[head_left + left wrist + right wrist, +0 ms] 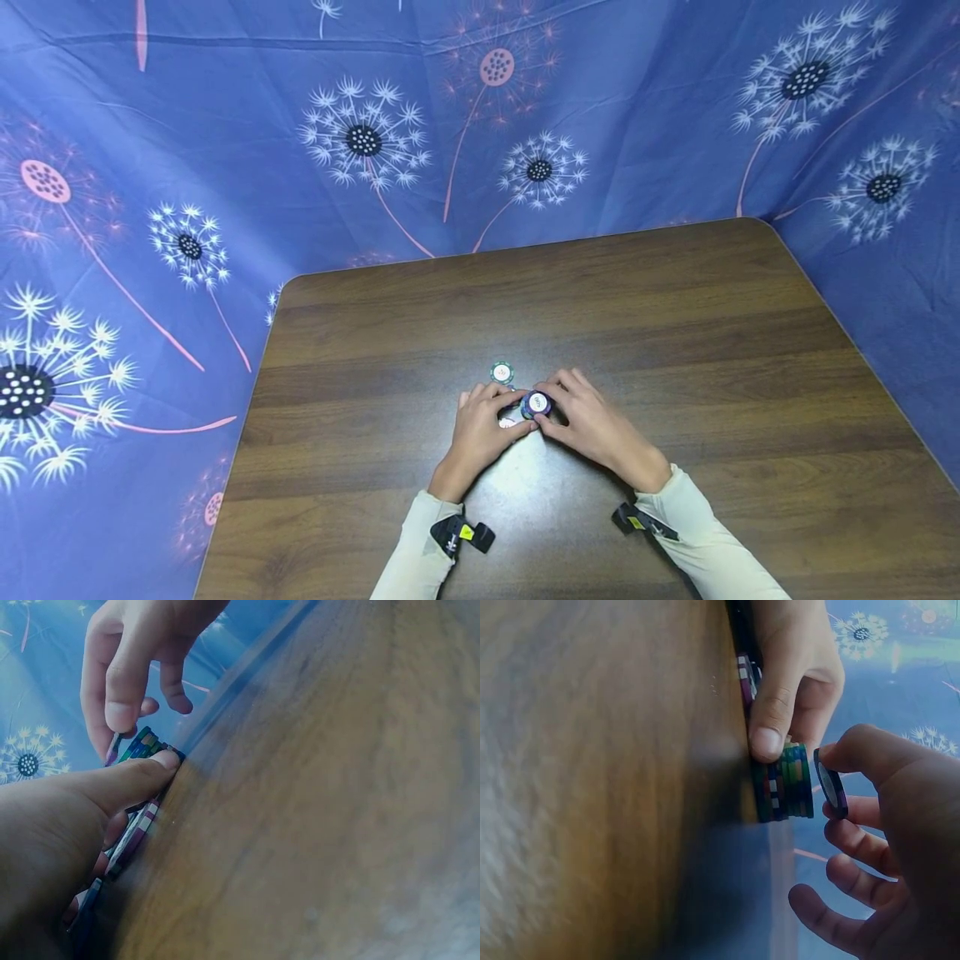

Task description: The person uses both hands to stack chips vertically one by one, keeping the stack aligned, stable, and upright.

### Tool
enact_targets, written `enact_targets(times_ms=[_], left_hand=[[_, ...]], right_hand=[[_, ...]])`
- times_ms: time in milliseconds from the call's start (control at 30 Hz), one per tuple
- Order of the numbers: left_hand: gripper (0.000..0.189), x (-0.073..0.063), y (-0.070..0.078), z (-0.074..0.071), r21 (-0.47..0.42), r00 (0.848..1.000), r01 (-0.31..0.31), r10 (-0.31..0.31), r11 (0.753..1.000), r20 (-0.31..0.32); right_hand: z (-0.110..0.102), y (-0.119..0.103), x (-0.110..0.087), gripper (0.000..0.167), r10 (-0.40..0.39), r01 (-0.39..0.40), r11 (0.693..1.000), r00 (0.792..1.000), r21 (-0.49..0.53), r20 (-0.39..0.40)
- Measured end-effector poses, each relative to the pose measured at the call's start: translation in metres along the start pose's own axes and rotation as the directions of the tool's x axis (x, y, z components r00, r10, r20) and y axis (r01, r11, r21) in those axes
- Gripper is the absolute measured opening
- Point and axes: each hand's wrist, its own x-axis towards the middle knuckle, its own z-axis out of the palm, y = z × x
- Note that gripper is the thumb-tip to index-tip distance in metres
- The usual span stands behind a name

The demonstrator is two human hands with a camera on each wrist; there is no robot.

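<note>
hands (482, 423) (597, 425) hold a chip stack (784, 786) and one chip (831, 784) above.

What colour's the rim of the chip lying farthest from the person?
That chip has a green rim; the head view shows it best.

Bench (675, 333) cropped at near edge, head view. Left hand (482, 423) partly hides pale chip (507, 422). Green chip (502, 372): print illegible.

Head view bright | white glare on table (525, 487) | wrist views dimmer, hazy, soft-focused
</note>
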Motion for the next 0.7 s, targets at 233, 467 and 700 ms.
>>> enact_targets(times_ms=[233,467,700], left_hand=[[0.055,-0.001,0.001,0.0002,0.002,1.0,0.003,-0.003,1.0,-0.001],[0.054,-0.0007,0.0002,0.0018,0.01,1.0,0.001,-0.001,1.0,-0.003],[0.053,-0.0005,-0.0002,0.0021,0.012,1.0,0.0,0.0,1.0,0.001]], right_hand=[[0.0062,0.0004,-0.003,0.044,-0.003,0.003,1.0,1.0,-0.001,0.007],[0.0085,0.0002,-0.0063,0.046,0.039,-0.037,0.999,0.999,-0.031,0.037],[0.011,-0.0006,-0.0081,0.048,0.093,-0.093,0.995,0.995,0.021,0.043]])
